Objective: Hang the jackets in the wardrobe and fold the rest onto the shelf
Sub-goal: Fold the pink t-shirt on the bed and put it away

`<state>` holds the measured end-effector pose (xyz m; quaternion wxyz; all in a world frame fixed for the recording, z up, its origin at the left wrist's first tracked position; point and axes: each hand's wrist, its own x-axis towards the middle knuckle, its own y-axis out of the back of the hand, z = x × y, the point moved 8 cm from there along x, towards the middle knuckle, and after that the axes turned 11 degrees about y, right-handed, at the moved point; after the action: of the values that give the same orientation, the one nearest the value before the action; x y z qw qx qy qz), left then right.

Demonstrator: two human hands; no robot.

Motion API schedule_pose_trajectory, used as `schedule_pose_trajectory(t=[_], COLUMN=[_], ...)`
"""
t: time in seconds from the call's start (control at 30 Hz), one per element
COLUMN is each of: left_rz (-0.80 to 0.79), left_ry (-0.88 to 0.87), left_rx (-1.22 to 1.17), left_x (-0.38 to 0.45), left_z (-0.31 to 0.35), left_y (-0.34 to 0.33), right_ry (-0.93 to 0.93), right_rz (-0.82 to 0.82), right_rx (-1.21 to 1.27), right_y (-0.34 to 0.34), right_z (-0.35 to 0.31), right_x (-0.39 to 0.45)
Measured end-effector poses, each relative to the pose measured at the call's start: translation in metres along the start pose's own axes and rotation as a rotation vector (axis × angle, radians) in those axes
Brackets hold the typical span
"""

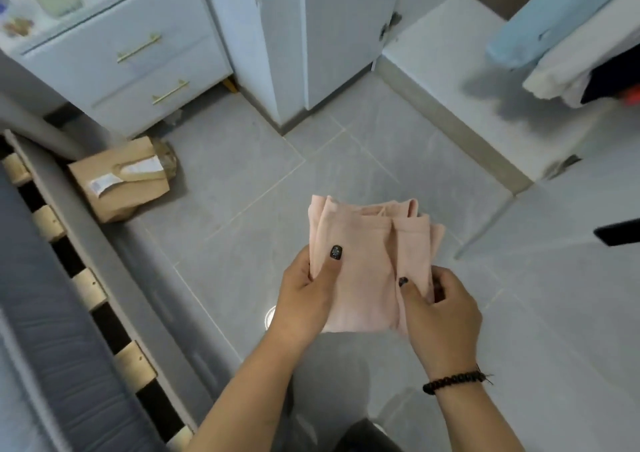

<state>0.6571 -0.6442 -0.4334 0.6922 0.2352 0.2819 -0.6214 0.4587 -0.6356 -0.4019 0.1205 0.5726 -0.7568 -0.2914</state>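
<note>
Grey floor tiles [242,174] with pale grout lines fill the middle of the view, seen from above. At the far left stands a white drawer unit [138,53] with two brass bar handles, and beside it, further right, a white wardrobe [332,36] with its door panels closed. On the floor near the left, a brown cardboard parcel [121,181] with white labels lies against the grey edge of a bed frame [90,243], whose wooden slats show along the near left. At the far right, a light blue garment [540,25] and some cream and dark clothes [581,77] lie in a heap on a white surface [450,53]. In the near centre, held in the air above the tiles, is a folded pink garment [367,261], several layers thick with its folded edges pointing away from the person. The left hand [308,299] grips its left edge, thumb with a dark-painted nail lying on top and fingers curled underneath. The right hand [440,313] pinches the right edge, thumb on top and fingers curled round the folded layers. A dark beaded bracelet [453,380] sits on the right wrist. Both forearms reach in from the near edge.
</note>
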Motion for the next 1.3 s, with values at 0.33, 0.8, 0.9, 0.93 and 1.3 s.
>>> schedule_pose_trajectory(t=[0.33,0.8,0.9,0.93,1.3], left_rz=[-0.041,-0.178,-0.168,-0.166,-0.029], left_ry=[-0.19,-0.502,-0.543,-0.554,-0.729], left_rx=[-0.067,-0.029,-0.015,-0.011,-0.019], left_x=[-0.084,-0.188,-0.194,-0.197,-0.209], left_z=[0.283,0.57,0.605,0.616,0.765], left_y=[0.035,0.015,-0.005,-0.013,-0.115], right_ry=[0.21,0.425,0.468,0.482,0.616], right_rz=[0.068,0.425,0.417,0.425,0.448], right_rx=[0.011,-0.062,-0.088,-0.083,-0.013], right_y=[0.105,0.27,0.294,0.304,0.431], right_z=[-0.265,-0.502,-0.527,-0.534,-0.609], right_x=[0.059,0.099,0.112,0.118,0.249])
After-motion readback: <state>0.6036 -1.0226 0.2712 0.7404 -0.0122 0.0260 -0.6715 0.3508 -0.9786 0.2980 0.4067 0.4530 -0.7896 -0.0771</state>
